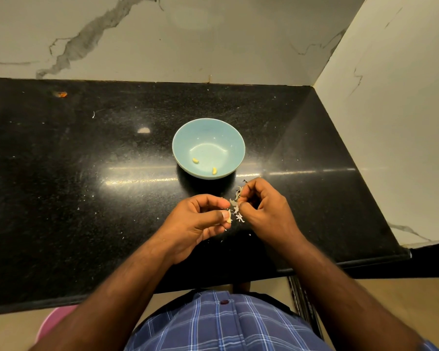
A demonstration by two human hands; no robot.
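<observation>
My left hand (198, 221) pinches a pale garlic clove (229, 217) between thumb and fingers, just above the black counter. Close beside it, my right hand (262, 206) pinches a strip of papery garlic skin (235, 201) that hangs between the two hands. A light blue bowl (185, 138) stands on the counter just beyond my hands. Two peeled cloves lie inside it, one (195, 160) at the left and the other (214, 170) near its front wall.
The black granite counter (86, 186) is dotted with small skin flakes (239, 218) under my hands. A marble wall backs it and another closes the right side. An orange scrap (62, 94) lies at the far left. A pink object (53, 323) shows below the counter's front edge.
</observation>
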